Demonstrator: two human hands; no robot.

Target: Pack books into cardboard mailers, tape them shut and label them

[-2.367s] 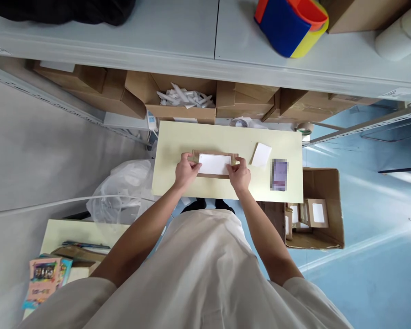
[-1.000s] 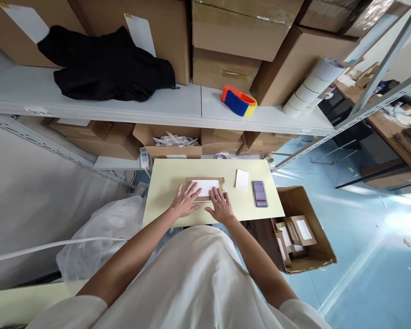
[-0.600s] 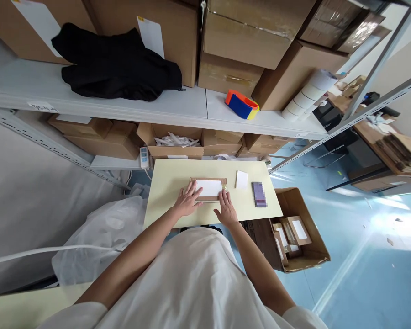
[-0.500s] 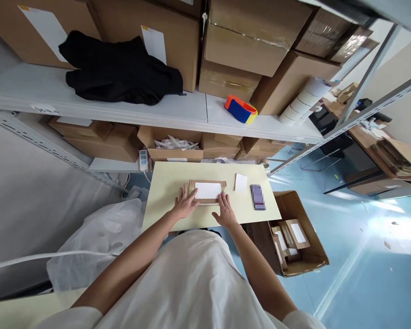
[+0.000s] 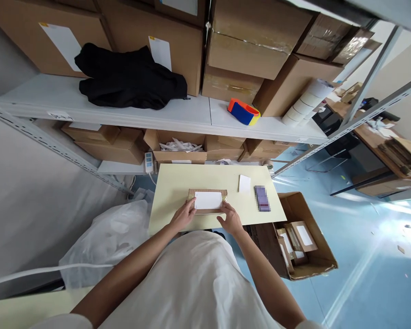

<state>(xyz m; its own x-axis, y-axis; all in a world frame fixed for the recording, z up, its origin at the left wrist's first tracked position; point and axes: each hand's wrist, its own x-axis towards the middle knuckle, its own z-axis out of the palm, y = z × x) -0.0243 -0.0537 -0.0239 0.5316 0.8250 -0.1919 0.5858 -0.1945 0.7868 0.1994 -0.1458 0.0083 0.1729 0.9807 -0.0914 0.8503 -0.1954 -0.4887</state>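
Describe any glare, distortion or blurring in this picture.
Head view: glare bleaches the floor at right; head view: the purple thing on the table is pixelated; head view: box, left hand and right hand look fairly clear; head view: shelf posts splay outward, suggesting a wide lens.

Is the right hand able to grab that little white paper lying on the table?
Probably yes: the right hand touches the labelled box, but the white paper lies nearby on the table, with nothing seen between hand and paper.
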